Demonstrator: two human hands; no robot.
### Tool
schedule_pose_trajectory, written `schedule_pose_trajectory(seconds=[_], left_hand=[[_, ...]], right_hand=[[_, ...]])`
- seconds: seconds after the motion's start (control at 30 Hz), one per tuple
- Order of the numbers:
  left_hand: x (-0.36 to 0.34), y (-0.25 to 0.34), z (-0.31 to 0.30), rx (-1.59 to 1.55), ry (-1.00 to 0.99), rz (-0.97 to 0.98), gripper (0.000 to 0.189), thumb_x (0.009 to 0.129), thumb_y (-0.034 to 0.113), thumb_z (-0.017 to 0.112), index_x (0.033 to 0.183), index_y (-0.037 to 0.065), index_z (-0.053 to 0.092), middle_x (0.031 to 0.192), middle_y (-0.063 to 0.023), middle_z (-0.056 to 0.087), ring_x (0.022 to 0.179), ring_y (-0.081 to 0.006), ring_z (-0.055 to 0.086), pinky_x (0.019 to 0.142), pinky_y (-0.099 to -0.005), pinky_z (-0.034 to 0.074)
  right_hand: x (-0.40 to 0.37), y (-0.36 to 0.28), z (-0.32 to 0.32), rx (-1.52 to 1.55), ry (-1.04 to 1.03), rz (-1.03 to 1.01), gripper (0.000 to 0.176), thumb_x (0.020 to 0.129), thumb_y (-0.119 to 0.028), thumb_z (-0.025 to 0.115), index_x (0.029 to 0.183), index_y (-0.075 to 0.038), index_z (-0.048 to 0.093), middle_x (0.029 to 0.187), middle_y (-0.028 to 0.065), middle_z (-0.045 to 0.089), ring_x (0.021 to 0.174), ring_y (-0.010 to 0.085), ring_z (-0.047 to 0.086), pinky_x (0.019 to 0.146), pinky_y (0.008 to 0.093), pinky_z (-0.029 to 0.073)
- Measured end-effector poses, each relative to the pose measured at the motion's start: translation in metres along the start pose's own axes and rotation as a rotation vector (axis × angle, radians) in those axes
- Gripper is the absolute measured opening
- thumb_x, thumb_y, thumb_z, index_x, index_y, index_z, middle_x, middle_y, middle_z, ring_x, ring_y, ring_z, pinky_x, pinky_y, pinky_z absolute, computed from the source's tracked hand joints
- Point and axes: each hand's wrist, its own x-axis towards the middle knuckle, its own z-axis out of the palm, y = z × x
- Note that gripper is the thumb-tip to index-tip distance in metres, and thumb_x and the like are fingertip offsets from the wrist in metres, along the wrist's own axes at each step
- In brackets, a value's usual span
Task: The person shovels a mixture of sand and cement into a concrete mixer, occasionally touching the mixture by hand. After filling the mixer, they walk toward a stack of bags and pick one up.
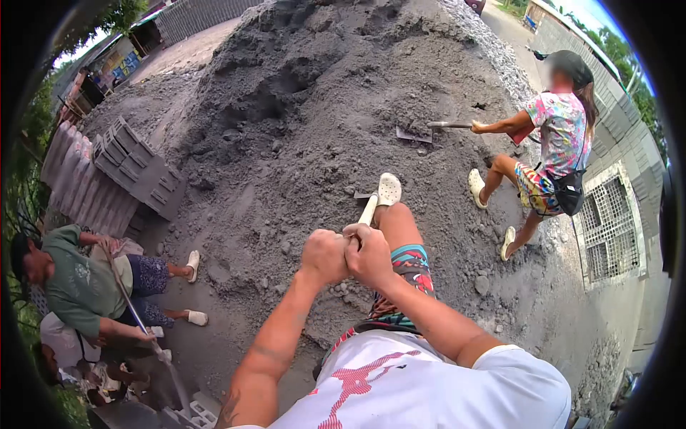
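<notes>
Both my hands are wrapped round the pale handle of a shovel (368, 211), close together at its upper end. My left hand (326, 258) presses against my right hand (368, 254), which sits nearer the shaft. A bit of the dark blade shows beside my light clog (389, 189), low against the grey sand pile (307, 143). Most of the blade is hidden by the sand and the foot. My knee is bent forward on the slope, just past my hands.
At the right, a person (561, 136) works a shovel (414, 134) into the pile. Another person (86, 279) at the left holds a long-handled shovel (132, 307). Hollow blocks (136, 164) and stacked sacks (86, 179) stand at the left; a block wall (614, 114) runs along the right.
</notes>
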Motion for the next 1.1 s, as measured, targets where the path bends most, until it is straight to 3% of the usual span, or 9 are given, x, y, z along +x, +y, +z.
schedule_pose_trajectory(seconds=[0.1, 0.2, 0.4, 0.53, 0.7, 0.8, 0.93, 1.0, 1.1], left_hand=[[0.004, -0.068, 0.044, 0.106, -0.027, 0.063, 0.02, 0.071, 0.03, 0.069, 0.065, 0.014, 0.06, 0.062, -0.0052, 0.06, 0.066, -0.0251, 0.059, 0.067, -0.0403, 0.042], [-0.047, -0.031, 0.065, 0.152, -0.341, -0.115, 0.017, 0.075, 0.032, 0.067, 0.078, 0.015, 0.068, 0.081, -0.004, 0.066, 0.084, -0.026, 0.059, 0.077, -0.0405, 0.041], [-0.105, 0.039, 0.129, 0.16, -0.41, -0.301, 0.011, 0.083, 0.021, 0.06, 0.081, 0.016, 0.069, 0.088, -0.0016, 0.067, 0.096, -0.0252, 0.057, 0.084, -0.0423, 0.042], [-0.143, 0.049, 0.142, 0.17, -0.535, -0.187, 0.014, 0.08, 0.018, 0.065, 0.093, 0.014, 0.067, 0.1, -0.0049, 0.066, 0.107, -0.0259, 0.054, 0.092, -0.0452, 0.041], [-0.228, 0.106, 0.21, 0.125, -0.851, -0.339, 0.051, 0.072, 0.026, 0.074, 0.115, 0.007, 0.056, 0.116, -0.0116, 0.058, 0.122, -0.0316, 0.048, 0.108, -0.0601, 0.03], [-0.246, 0.161, 0.262, 0.086, -0.93, -0.356, 0.059, 0.07, 0.031, 0.076, 0.119, 0.007, 0.053, 0.117, -0.0119, 0.057, 0.123, -0.0319, 0.047, 0.111, -0.063, 0.027], [-0.218, 0.263, 0.276, 0.002, -1.023, -0.144, 0.076, 0.068, 0.043, 0.079, 0.127, 0.004, 0.051, 0.117, -0.0137, 0.059, 0.118, -0.0323, 0.051, 0.111, -0.064, 0.027], [-0.184, 0.303, 0.261, -0.184, -1.083, -0.049, 0.066, 0.072, 0.041, 0.078, 0.123, 0.004, 0.057, 0.109, -0.0129, 0.061, 0.113, -0.0327, 0.053, 0.108, -0.0565, 0.034], [-0.146, 0.314, 0.272, -0.634, -0.93, -0.086, 0.056, 0.074, 0.036, 0.077, 0.119, 0.005, 0.06, 0.105, -0.0127, 0.06, 0.107, -0.0321, 0.055, 0.099, -0.048, 0.043]], right_hand=[[0.021, 0.078, 0.055, -0.072, -0.051, -0.048, 0.016, 0.074, -0.004, 0.059, 0.088, -0.003, 0.067, 0.082, 0.011, 0.065, 0.084, 0.0319, 0.061, 0.077, 0.0438, 0.049], [-0.049, 0.086, 0.061, -0.028, -0.069, 0.066, 0.017, 0.077, -0.001, 0.055, 0.089, -0.001, 0.067, 0.082, 0.0165, 0.065, 0.086, 0.0349, 0.061, 0.081, 0.0441, 0.049], [-0.158, 0.109, 0.058, -0.164, 0.22, 0.523, 0.053, 0.08, -0.015, 0.062, 0.129, 0.004, 0.05, 0.12, 0.0243, 0.053, 0.11, 0.0351, 0.053, 0.098, 0.0431, 0.043], [-0.217, 0.124, 0.086, 0.221, 0.285, 1.125, 0.062, 0.083, -0.013, 0.062, 0.138, 0.006, 0.041, 0.086, 0.0081, 0.062, 0.072, 0.0175, 0.062, 0.069, 0.0316, 0.052], [-0.365, 0.181, 0.105, 0.693, 0.377, 1.445, 0.02, 0.088, -0.013, 0.059, 0.104, -0.001, 0.056, 0.072, 0.0023, 0.058, 0.058, 0.0125, 0.055, 0.055, 0.0301, 0.05], [-0.422, 0.199, 0.057, 0.801, 0.429, 1.5, 0.01, 0.093, -0.015, 0.057, 0.084, -0.008, 0.056, 0.068, -0.0002, 0.056, 0.056, 0.0114, 0.055, 0.051, 0.0289, 0.048], [-0.518, 0.215, -0.05, 0.878, 0.462, 1.337, 0.007, 0.092, -0.013, 0.056, 0.086, -0.009, 0.057, 0.068, -0.0007, 0.058, 0.055, 0.0114, 0.057, 0.05, 0.0272, 0.049], [-0.502, 0.173, -0.123, 0.829, 0.597, 1.533, 0.004, 0.09, -0.011, 0.055, 0.087, -0.008, 0.057, 0.07, 0.0017, 0.061, 0.06, 0.0132, 0.061, 0.049, 0.0274, 0.05], [-0.52, 0.134, -0.22, 0.885, 0.661, 1.521, 0.007, 0.09, -0.011, 0.054, 0.095, -0.006, 0.053, 0.08, 0.0072, 0.061, 0.07, 0.0207, 0.063, 0.068, 0.0443, 0.058]])
